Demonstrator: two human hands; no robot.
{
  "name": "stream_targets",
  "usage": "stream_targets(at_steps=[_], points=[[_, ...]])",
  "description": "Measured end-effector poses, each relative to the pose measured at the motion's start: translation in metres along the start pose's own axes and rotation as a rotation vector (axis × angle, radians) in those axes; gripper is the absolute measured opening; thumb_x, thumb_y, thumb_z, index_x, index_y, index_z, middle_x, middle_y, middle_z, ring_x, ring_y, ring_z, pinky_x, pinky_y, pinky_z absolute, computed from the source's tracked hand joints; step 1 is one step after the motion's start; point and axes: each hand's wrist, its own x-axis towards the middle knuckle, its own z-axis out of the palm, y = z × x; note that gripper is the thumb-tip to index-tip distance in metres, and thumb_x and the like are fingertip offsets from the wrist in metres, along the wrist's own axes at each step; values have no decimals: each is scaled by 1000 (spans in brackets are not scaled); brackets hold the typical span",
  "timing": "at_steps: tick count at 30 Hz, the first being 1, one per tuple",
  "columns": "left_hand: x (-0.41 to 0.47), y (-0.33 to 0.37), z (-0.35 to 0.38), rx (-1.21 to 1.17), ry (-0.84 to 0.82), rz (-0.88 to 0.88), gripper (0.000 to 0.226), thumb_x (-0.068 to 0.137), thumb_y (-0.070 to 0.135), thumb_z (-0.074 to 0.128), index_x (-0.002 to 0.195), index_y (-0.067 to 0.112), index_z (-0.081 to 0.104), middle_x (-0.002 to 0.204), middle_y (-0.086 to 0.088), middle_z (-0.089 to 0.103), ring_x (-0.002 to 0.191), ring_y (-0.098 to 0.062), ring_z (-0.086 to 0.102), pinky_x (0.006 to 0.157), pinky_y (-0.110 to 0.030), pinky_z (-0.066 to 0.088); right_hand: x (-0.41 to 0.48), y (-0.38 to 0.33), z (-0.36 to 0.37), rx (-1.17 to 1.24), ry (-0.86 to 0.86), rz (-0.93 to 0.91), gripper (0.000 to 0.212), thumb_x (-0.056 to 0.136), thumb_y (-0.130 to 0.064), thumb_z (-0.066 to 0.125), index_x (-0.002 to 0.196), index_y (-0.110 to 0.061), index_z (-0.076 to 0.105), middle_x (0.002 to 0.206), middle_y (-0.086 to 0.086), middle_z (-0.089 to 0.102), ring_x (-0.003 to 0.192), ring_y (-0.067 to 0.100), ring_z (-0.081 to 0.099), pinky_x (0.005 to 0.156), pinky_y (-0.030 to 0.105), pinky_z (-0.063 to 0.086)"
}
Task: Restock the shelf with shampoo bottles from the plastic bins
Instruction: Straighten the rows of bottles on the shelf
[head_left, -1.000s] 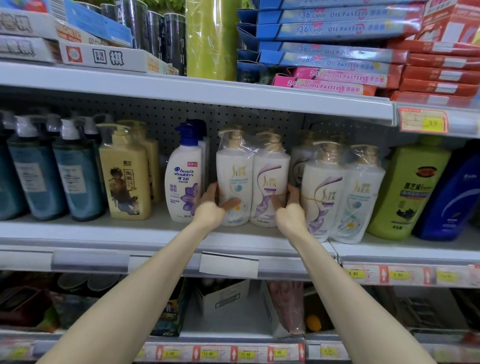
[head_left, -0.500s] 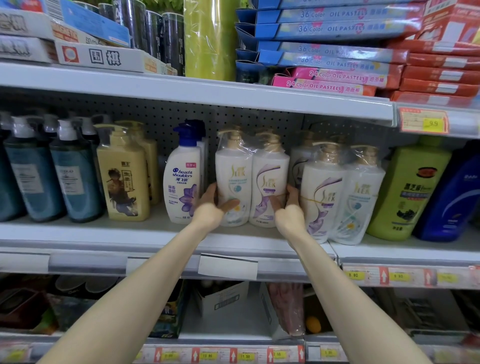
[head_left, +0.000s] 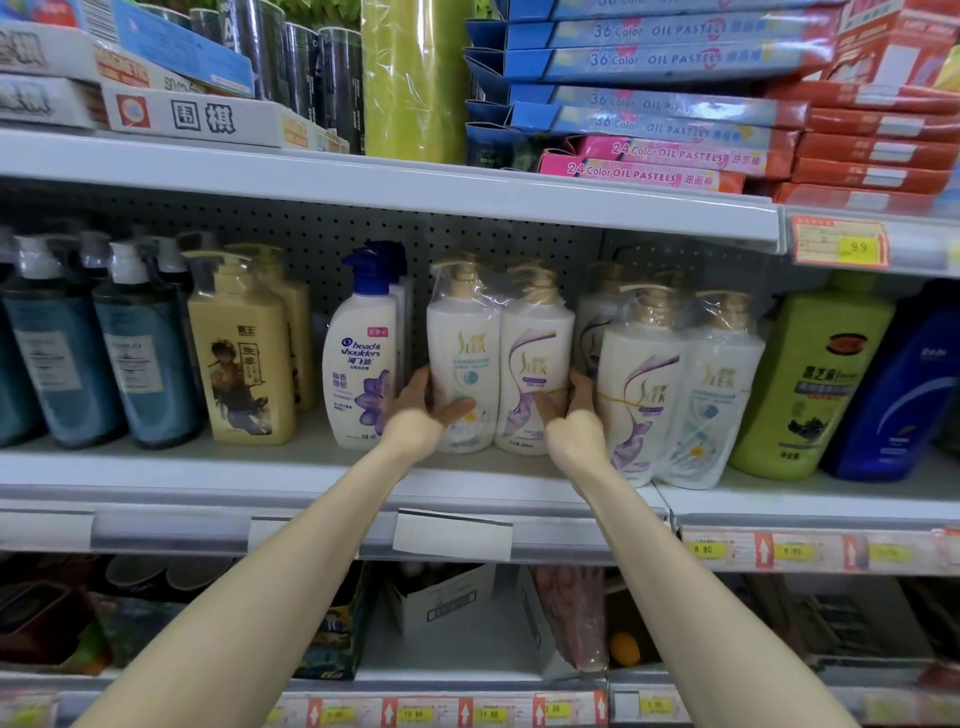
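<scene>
Both hands, left hand (head_left: 415, 415) and right hand (head_left: 574, 423), clasp a wrapped shampoo twin-pack (head_left: 498, 358) standing on the grey shelf (head_left: 208, 467).

Head & Shoulders bottle (head_left: 363, 364) standing just left of the wrapped twin-pack (head_left: 498, 353), second wrapped twin-pack (head_left: 680, 384) crowding its right, upper shelf (head_left: 415, 187) hanging low over the pump tops, bare shelf front (head_left: 291, 467) lying open for reaching.

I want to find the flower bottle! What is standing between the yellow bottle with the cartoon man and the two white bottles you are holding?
The white Head & Shoulders bottle, blue-capped, purple flower, in the head view.
</scene>
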Motion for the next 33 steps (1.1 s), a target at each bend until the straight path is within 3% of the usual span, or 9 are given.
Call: stream_targets(at_steps=[9,14,17,22,33], points=[[-1,0,0,-34,-16,-14,64,82,18,73,136,6,41,133,-12,57,120,-29,55,94,-30,44,-2,-1,-1,-13,1,0,54,97,-18,52,145,-15,29,139,13,49,126,31,47,94,29,39],[1,-2,-1,10,8,-10,64,80,23,76,133,7,46,129,-13,60,118,-30,57,100,-44,45,-2,0,-3,-28,-12,13,55,97,-13,50,146,-17,27,138,13,50,124,31,48,93,29,39],[2,-3,-1,1,-1,-11,64,80,22,76,135,7,45,131,-13,59,119,-30,55,102,-44,45,-3,-2,-3,-28,-10,18,53,97,-16,52,145,-16,29,139,13,50,126,32,47,100,35,40],[3,-2,-1,16,-15,-17,66,80,25,75,136,9,43,133,-12,57,122,-32,54,103,-48,43,-3,-2,-4,-33,-20,22,54,96,-12,51,145,-16,29,140,13,49,127,31,47,99,32,39],[2,-1,2,-9,-13,-7,61,83,20,72,134,6,43,133,-12,57,121,-30,54,99,-35,44,-3,-4,-3,-9,-7,31,54,94,-5,51,143,-14,32,139,14,49,126,32,46,102,35,41]])
